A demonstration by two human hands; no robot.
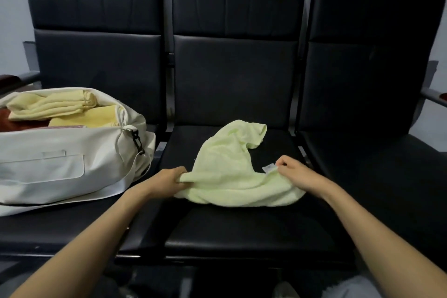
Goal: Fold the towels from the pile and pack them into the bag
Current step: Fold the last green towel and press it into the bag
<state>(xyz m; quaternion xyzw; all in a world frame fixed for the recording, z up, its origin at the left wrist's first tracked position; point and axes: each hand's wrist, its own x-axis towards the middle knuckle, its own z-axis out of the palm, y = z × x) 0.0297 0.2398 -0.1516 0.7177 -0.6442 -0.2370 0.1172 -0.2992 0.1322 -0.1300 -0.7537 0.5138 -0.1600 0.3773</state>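
Observation:
A pale green towel [227, 167] lies rumpled on the middle black seat [229, 227]. My left hand [167, 180] pinches its near left corner. My right hand [297, 174] grips the near right corner beside a small white label [269, 167]. The towel's far end trails toward the seat back. An open white bag [60, 172] rests on the left seat. Inside it lie folded yellow towels [55, 106] and something red [14, 123].
Three black padded seats stand in a row with tall backs [237, 43]. The right seat [377, 176] has nothing on it. Armrests [435, 98] stick out at both ends. A black clip [137, 139] hangs on the bag's strap.

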